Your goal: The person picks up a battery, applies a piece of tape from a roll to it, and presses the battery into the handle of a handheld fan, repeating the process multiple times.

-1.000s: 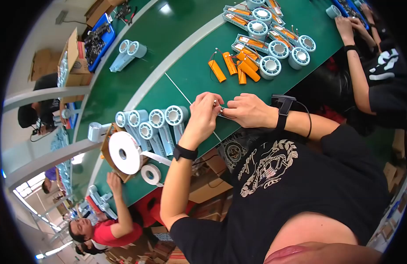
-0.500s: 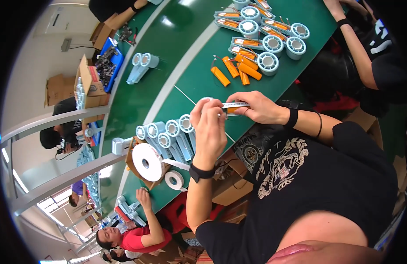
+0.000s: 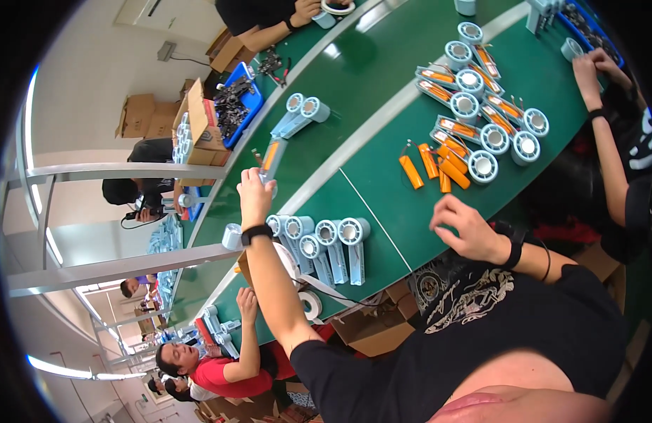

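Observation:
My left hand (image 3: 255,201) reaches out over the green conveyor belt, its fingers closed around the round end of a light blue handheld fan (image 3: 271,161). An orange battery shows in that fan's open handle, which points away from me; the hand partly hides its head. Just beyond it on the belt lie two more light blue fans (image 3: 302,116). My right hand (image 3: 467,229) hovers above the near edge of the table, fingers loosely bent and apart, nothing in them. Past that hand lie several loose orange batteries (image 3: 444,168) with wires.
Fans with batteries (image 3: 481,106) cluster at the far right; upright fans (image 3: 327,243) stand near my left forearm. A white tape roll (image 3: 310,305) sits below them, partly behind my arm. A blue tray (image 3: 241,106) of dark parts stands across the belt. Co-workers sit on both sides.
Both hands were together, holding a white printed strip over something orange. My left hand has swung left to the belt with a fan; my right hand is apart and empty. The view has shifted.

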Demonstrator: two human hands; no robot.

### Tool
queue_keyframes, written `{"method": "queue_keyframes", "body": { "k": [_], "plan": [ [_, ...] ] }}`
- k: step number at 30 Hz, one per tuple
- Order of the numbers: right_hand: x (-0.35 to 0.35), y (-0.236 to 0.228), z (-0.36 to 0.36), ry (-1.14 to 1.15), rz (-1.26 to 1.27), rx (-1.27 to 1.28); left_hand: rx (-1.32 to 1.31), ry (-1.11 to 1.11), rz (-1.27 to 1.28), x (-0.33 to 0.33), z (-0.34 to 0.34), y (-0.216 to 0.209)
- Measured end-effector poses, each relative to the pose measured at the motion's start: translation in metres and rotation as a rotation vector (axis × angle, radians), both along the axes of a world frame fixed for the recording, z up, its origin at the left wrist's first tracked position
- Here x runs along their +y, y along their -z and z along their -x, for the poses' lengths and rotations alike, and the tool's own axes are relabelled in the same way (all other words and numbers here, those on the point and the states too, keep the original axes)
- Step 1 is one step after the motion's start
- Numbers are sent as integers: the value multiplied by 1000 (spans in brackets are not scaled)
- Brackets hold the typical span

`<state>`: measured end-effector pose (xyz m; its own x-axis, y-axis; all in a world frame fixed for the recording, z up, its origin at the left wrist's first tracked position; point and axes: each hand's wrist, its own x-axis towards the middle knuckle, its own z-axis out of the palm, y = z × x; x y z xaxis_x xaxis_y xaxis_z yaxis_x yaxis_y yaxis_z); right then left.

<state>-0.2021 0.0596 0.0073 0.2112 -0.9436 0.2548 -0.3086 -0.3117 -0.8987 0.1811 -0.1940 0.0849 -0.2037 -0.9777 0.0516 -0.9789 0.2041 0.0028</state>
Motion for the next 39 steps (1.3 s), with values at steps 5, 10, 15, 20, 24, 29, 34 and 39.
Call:
{"method": "queue_keyframes", "body": {
  "k": [5,10,15,20,24,29,34,39],
  "plan": [
    [2,18,-7,-6,112,43,45,-345,78,-61,-111,99],
    [-3,48,15,70,73,110,-144,-332,72,-84,27,80],
    [-7,41,13,62,120,107,-21,124,90,-145,75,57],
    [-10,50,13,75,94,71,-68,-96,-293,-158,114,78],
    [-3,47,8,71,54,41,193,-116,-341,-131,130,68],
    [2,46,20,70,69,28,401,-54,-403,-24,142,21],
    [-7,51,12,41,96,11,379,-9,-249,73,136,26],
    [-4,50,17,40,78,3,476,-137,-161,188,175,25]
  ]
}}
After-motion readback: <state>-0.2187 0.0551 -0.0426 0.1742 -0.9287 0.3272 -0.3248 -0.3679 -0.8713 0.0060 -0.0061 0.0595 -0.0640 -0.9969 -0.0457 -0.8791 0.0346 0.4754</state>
